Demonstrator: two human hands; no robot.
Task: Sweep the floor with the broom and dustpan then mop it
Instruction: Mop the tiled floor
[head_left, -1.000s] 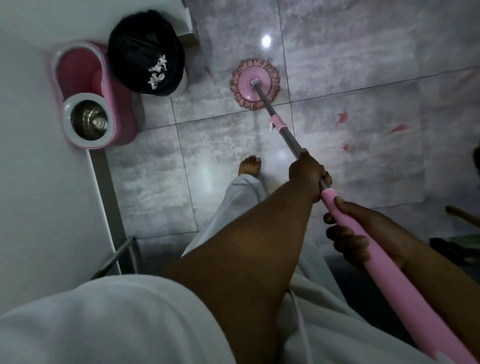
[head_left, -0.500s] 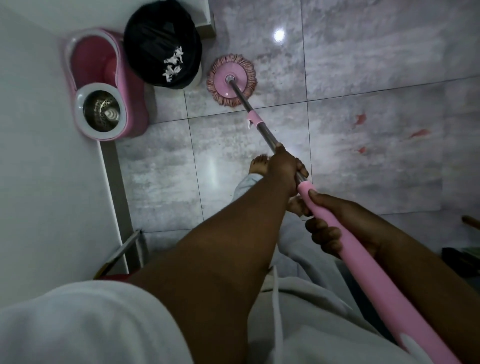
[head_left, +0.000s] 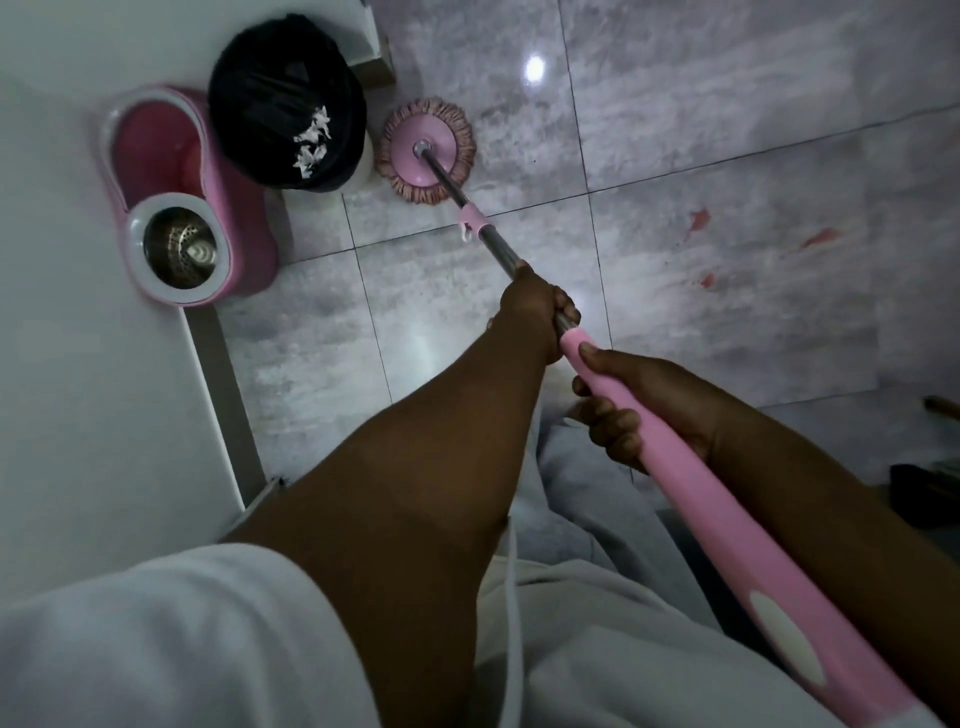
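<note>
Left hand grips mop slanting toward bin.

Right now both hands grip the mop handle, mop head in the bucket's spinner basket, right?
No: head view shows the mop head on the floor beside the black bin, not in the spinner basket. Left hand and right hand grip the mop handle.

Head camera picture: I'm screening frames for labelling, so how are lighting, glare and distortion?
Head view: dim overall; a bright glare spot on the glossy floor tiles; the mop head, left hand and right hand are sharp; wide-angle bending curves the tile joints; the white sleeve at the bottom looks soft.
</note>
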